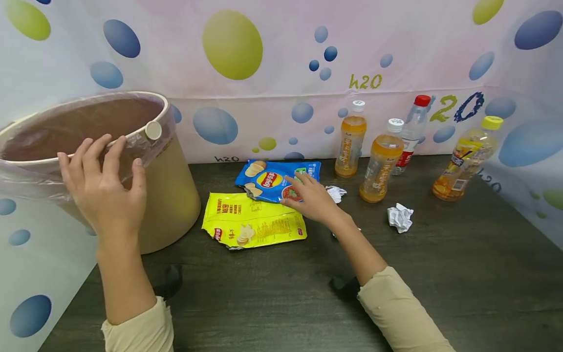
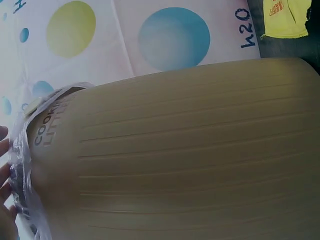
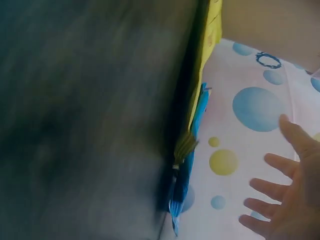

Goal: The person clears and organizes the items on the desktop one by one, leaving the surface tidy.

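My left hand (image 1: 107, 190) is at the near rim of a beige trash bin (image 1: 169, 200), its fingers spread by the clear plastic liner (image 1: 39, 178). At the left wrist view's edge, only fingertips (image 2: 5, 172) show beside the liner; whether they press on it I cannot tell. Over the blue chip bag (image 1: 268, 178), my right hand (image 1: 313, 198) has its fingers spread. The right wrist view shows that hand (image 3: 295, 192) apart from the bag with nothing in it. A yellow chip bag (image 1: 255, 225), torn at one corner, lies partly beneath the blue one.
Two bottles with orange labels, a front one (image 1: 380, 168) and a back one (image 1: 350, 142), stand at the back right. Near them are a red-capped bottle (image 1: 411, 134) and a yellow-capped bottle (image 1: 466, 159). Crumpled paper (image 1: 400, 218) lies before them; another paper ball (image 1: 336, 193) is by my right hand.
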Tool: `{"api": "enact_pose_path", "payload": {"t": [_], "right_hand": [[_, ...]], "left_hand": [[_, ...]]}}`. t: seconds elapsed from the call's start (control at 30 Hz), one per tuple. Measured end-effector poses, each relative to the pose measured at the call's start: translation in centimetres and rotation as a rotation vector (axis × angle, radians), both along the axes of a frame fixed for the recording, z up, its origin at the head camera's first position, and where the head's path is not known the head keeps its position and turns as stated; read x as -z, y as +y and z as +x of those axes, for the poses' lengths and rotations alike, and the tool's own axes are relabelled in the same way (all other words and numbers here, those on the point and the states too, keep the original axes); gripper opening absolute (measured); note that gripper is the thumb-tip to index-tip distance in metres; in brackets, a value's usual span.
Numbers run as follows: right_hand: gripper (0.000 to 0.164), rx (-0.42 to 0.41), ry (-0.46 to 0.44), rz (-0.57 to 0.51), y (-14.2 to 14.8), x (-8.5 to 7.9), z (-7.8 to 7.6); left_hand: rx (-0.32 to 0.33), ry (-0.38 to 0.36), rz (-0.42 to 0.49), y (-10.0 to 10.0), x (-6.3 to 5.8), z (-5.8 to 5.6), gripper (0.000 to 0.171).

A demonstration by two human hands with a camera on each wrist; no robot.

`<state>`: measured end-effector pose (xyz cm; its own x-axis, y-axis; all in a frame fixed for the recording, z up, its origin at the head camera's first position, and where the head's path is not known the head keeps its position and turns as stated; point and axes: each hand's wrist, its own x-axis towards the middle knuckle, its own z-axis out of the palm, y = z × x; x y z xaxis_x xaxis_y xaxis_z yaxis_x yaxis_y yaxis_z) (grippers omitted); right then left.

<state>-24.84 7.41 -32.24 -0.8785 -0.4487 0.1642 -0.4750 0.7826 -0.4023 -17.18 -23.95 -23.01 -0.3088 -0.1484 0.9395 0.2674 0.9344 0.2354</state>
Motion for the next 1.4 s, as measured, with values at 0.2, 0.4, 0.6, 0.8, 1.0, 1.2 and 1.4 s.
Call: {"api": "enact_pose_path", "payload": {"t": [0.2, 0.4, 0.6, 0.8, 1.0, 1.2, 1.4], "right_hand": [[0.056, 0.004, -0.079, -0.078, 0.2, 0.6, -0.3], [0.038, 0.112, -0.213, -0.214, 0.9, 1.7, -0.5], [0.027, 0.225, -0.423, -0.279, 1.4, 2.7, -0.2], [0.03, 0.248, -0.595, -0.437, 1.2, 4.0, -0.2], [0.038, 0.248, -0.689, -0.612, 1.1, 4.6, -0.3], [0.041, 0.266, -0.742, -0.686, 1.2, 4.7, -0.5], [0.048, 0.312, -0.841, -0.776, 1.1, 4.5, -0.4]], "left_hand": [[0.006, 0.011, -0.004, 0.2, 0.1, -0.3, 0.034], [0.003, -0.001, 0.001, 0.1, 0.1, -0.2, 0.034], [-0.001, -0.019, -0.002, -0.2, 0.2, 0.0, 0.035], [0.002, -0.025, -0.006, -0.6, 0.3, -0.1, 0.035], [0.01, -0.024, -0.006, -0.6, 0.3, -0.2, 0.035], [0.01, -0.035, -0.002, -0.7, 0.3, -0.2, 0.035], [0.003, -0.05, -0.002, -0.8, 0.4, -0.1, 0.036]]}}
